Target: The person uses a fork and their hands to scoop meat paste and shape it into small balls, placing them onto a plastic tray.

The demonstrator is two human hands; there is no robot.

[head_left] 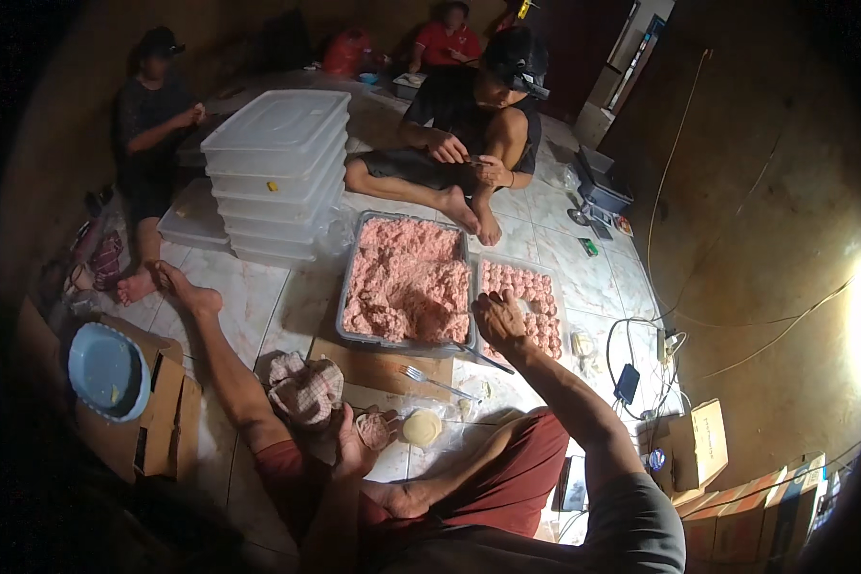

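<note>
My left hand [356, 448] is cupped palm up above my lap, with a small pink lump [379, 430] in its fingers; whether a wrapper lies under it I cannot tell. Just right of it is a stack of pale round dough wrappers [422, 428]. My right hand [500, 320] reaches over a tray of pink filled dumplings [546, 322] set in rows. Its fingers are bent downward and closed, and what is between them is hidden. Left of the tray stands a grey tub [339, 320] heaped with pink minced filling [407, 273]. A fork [435, 383] lies before the tub.
A checked cloth [306, 387] lies by my left knee. Stacked lidded plastic boxes [275, 182] rise at far left. A blue basin [110, 371] sits on cardboard. One person [478, 124] sits beyond the tub; others sit farther back. Cables and a phone [627, 383] lie at right.
</note>
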